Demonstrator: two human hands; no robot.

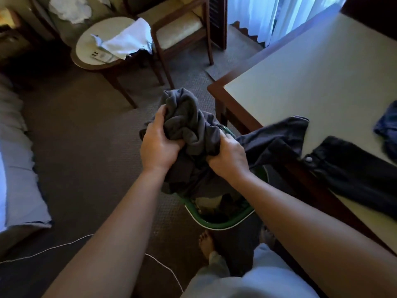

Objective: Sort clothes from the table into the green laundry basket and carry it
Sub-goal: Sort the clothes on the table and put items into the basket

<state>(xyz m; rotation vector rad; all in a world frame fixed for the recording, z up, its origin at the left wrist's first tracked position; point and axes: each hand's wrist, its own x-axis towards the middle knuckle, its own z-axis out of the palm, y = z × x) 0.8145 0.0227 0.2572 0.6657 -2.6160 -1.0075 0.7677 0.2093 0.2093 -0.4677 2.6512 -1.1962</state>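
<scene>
Pale table (pixel 311 72) bearing dark jeans (pixel 354 168), perhaps a blue garment (pixel 388 127) at right edge; green basket (pixel 214 223) on carpet (pixel 86 147)

Background: round side table (pixel 84 61) with dark wood legs at upper left, white cloth (pixel 129 40) draped over its right side, and a small flat pale item with dark dots (pixel 99 55) lying just beside the cloth. Wooden armchair (pixel 182 29) with a cream seat cushion sits just right of it. A dark slatted panel (pixel 218 20) stands behind the chair. Sheer pale curtains (pixel 285 16) top right, backlit. Brown patterned carpet (pixel 86 136) throughout, thin white cord (pixel 53 247) trailing across it at bottom left. Pale bedding (pixel 15 168) on the left edge. Crumpled white fabric (pixel 71 7) top left, too blurred to identify.
</scene>
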